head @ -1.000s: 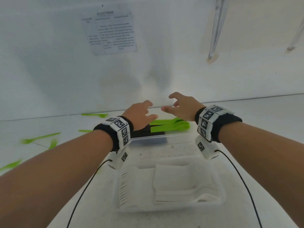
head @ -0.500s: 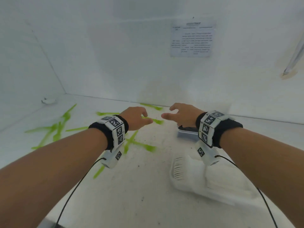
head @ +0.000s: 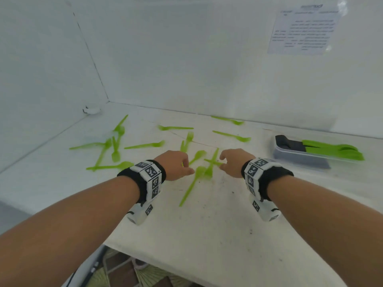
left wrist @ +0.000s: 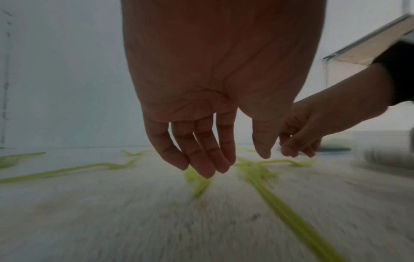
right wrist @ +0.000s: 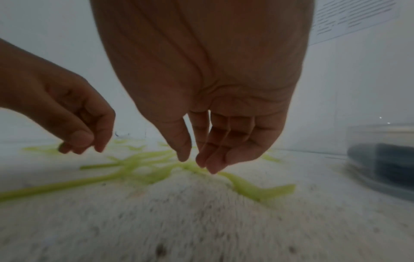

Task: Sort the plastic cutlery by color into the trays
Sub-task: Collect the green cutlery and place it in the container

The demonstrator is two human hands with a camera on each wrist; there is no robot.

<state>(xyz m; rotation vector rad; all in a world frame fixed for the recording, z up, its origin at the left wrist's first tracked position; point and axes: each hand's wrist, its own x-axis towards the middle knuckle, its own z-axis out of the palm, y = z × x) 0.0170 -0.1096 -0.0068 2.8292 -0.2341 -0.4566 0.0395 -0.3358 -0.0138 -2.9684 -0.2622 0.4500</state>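
Both your hands hover low over the white table [head: 207, 235], left hand [head: 174, 165] and right hand [head: 236, 162] loose-fingered, holding nothing. Green cutlery [head: 145, 145] lies scattered ahead and to your left, a crossed cluster [head: 209, 164] right between your fingertips. Walls close in behind and left; the table's near edge sits under your forearms. The clear tray [head: 300, 160] with green pieces stands well to the right, a paper sheet [head: 304, 27] above it.

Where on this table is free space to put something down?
Bare table lies between the near edge and both wrists, and left of the clear tray. It is crowded beyond the left hand and right hand, where green cutlery lies scattered toward the wall.
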